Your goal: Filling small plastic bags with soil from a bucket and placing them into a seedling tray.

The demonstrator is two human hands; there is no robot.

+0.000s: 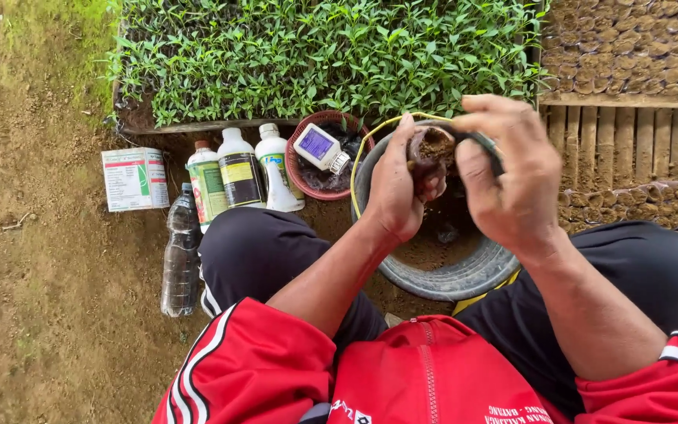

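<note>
Soil pot (434,147) – small dark cup packed w/ brown dirt – sits gripped in left hand (399,188), fingers curled round it, held over grey bucket (449,279). Right hand (512,177) just beside & partly above pot, fingers bent at its rim; can't tell if it grips. Bottles (238,169) near left knee, seedlings (315,55) beyond.

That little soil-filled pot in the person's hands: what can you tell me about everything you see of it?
The little pot is a small dark brown cup, seemingly rolled from leaf or thin sheet, packed with crumbly brown soil to its open top. It is tilted slightly toward the camera. The left hand wraps around its side, while the right hand hovers close over it, partly hiding its right edge. It is held above a grey round bucket holding loose soil.
</note>
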